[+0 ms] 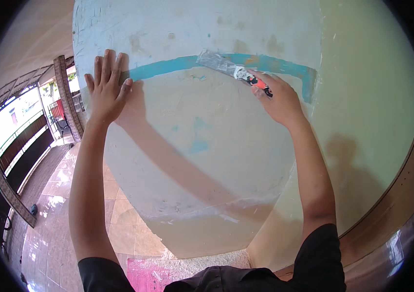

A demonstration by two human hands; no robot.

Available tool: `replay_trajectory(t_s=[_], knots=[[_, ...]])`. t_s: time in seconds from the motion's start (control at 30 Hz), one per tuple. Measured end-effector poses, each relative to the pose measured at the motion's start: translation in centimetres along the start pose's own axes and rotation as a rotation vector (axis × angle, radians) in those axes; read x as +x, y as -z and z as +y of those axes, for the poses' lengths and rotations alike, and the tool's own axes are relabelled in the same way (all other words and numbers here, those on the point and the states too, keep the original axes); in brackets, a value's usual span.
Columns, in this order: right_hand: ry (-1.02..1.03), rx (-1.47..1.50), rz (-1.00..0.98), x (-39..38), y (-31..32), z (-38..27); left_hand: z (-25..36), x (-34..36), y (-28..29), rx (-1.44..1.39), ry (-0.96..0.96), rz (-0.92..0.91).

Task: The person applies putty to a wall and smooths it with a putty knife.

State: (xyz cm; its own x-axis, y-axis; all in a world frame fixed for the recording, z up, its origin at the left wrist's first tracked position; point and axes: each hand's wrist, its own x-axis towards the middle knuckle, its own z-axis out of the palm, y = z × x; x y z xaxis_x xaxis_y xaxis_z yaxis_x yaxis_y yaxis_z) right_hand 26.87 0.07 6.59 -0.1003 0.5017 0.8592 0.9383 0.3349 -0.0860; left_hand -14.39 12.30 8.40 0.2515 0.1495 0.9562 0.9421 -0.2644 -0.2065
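Spread flat, my left hand [105, 90] rests against the wall [177, 117] near its left edge, with nothing in it. My right hand [281, 97] grips a putty knife [216, 63] by its orange and black handle, which is smeared with white. The wide metal blade points up and left and lies over a curved turquoise band [168, 67] on the wall; whether its edge presses on the surface I cannot tell. Small turquoise patches [198, 146] show lower on the pale wall, and brownish stains mark it above the band.
A greenish wall [372, 112] meets the pale one at a corner on the right. Below are floor tiles [124, 221] and a pink sheet-like thing [146, 275] beside white crumbs. At the left stand a post [68, 97] and a dark fence [24, 151].
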Motion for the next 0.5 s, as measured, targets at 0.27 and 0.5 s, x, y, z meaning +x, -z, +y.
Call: replay_trajectory(t_s=[0.27,0.5], knots=[[0.077,0.095,-0.031,0.9,-3.8,-7.1,-0.4,-0.3,0.6,0.030,0.018,-0.009],[0.025,0.433,-0.098,-0.8,-7.6,-13.1,7.7,-5.7,3.6,-0.482,0.104,-0.040]])
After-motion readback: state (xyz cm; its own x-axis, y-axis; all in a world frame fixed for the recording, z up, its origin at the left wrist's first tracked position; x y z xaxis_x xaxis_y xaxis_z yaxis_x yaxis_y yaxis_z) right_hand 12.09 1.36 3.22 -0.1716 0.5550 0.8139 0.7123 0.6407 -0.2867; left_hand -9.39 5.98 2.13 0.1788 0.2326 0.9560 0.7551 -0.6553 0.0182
